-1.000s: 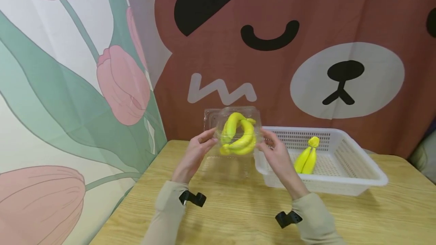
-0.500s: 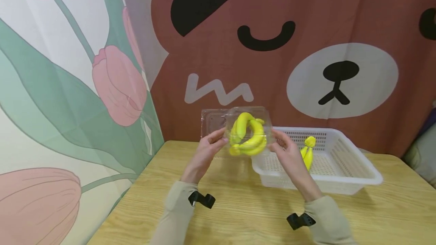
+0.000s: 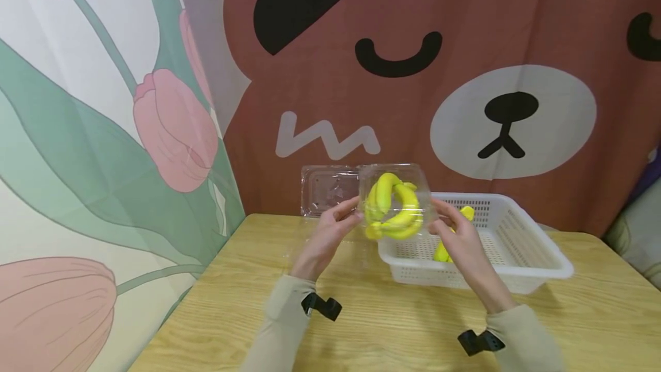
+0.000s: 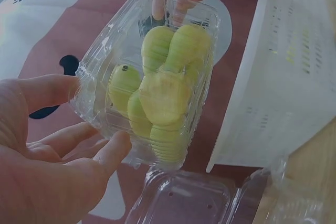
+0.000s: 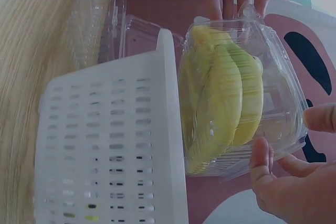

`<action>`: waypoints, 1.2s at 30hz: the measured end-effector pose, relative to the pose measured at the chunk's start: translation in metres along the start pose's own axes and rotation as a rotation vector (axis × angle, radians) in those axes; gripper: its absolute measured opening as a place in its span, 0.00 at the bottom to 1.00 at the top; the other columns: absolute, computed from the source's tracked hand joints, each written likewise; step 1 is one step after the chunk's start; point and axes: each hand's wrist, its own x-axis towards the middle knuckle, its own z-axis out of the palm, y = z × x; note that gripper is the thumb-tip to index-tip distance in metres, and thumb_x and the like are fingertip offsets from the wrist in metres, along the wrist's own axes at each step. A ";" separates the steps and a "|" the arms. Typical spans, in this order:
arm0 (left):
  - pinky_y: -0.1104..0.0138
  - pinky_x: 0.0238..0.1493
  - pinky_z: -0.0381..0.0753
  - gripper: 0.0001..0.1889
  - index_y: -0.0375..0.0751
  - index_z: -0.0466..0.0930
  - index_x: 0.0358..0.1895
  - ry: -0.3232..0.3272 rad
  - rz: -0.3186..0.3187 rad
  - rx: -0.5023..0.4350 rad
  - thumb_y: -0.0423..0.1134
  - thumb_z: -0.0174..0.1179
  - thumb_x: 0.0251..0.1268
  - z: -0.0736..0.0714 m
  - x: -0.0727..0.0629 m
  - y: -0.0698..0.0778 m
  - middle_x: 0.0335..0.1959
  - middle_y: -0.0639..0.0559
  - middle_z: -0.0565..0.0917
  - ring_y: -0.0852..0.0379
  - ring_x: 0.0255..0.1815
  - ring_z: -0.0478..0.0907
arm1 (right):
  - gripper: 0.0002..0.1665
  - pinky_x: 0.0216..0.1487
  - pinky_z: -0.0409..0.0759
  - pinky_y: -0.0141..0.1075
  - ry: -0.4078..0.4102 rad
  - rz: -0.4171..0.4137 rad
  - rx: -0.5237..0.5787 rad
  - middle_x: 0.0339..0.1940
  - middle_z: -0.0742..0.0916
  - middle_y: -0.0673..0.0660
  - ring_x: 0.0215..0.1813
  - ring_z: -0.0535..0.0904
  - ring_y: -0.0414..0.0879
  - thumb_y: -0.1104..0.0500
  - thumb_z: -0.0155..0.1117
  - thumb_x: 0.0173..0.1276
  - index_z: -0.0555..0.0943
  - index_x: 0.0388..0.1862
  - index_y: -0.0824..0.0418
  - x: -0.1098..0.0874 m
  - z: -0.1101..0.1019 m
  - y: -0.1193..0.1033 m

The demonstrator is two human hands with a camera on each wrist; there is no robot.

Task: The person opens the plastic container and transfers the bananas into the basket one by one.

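A clear plastic clamshell box point(image 3: 424, 185) with yellow bananas point(image 3: 408, 211) inside is held up off the table between both hands. My left hand point(image 3: 330, 233) pinches its left edge with thumb and fingers. On the opposite edge, my right hand point(image 3: 461, 241) grips in the same way. The lid looks closed in both wrist views. In the head view the box overlaps the left end of a white perforated basket point(image 3: 527, 273). More bananas point(image 3: 443, 252) lie in that basket, partly hidden behind my right hand.
Behind my left hand a second clear clamshell point(image 3: 330, 185) stands open on the wooden table point(image 3: 392, 326), its raised lid facing forward. A curtain point(image 3: 413, 108) with a bear print hangs close behind the table, and a tulip-print curtain point(image 3: 170, 131) hangs at the left.
Both hands have carried the box of bananas to the right, toward the basket. More of the open clamshell behind shows now, and my right arm covers more of the bananas in the basket.
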 end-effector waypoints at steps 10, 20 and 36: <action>0.55 0.72 0.60 0.29 0.37 0.67 0.71 0.005 0.028 -0.010 0.37 0.60 0.68 0.021 0.004 -0.005 0.72 0.45 0.67 0.48 0.71 0.63 | 0.32 0.53 0.72 0.33 0.012 0.001 -0.041 0.69 0.71 0.66 0.60 0.73 0.54 0.59 0.49 0.75 0.62 0.77 0.60 -0.004 -0.018 0.007; 0.55 0.72 0.61 0.29 0.36 0.67 0.71 0.013 0.013 -0.045 0.35 0.61 0.67 0.038 0.007 -0.006 0.71 0.44 0.68 0.48 0.70 0.65 | 0.30 0.45 0.75 0.25 0.038 -0.014 -0.067 0.66 0.73 0.64 0.48 0.78 0.48 0.57 0.47 0.78 0.62 0.76 0.60 -0.011 -0.031 0.011; 0.56 0.71 0.61 0.30 0.33 0.65 0.71 -0.003 0.029 -0.052 0.33 0.59 0.67 0.044 0.008 -0.010 0.71 0.40 0.68 0.47 0.69 0.66 | 0.30 0.44 0.75 0.26 0.023 0.002 -0.067 0.67 0.72 0.65 0.48 0.78 0.47 0.57 0.46 0.78 0.61 0.76 0.61 -0.013 -0.035 0.015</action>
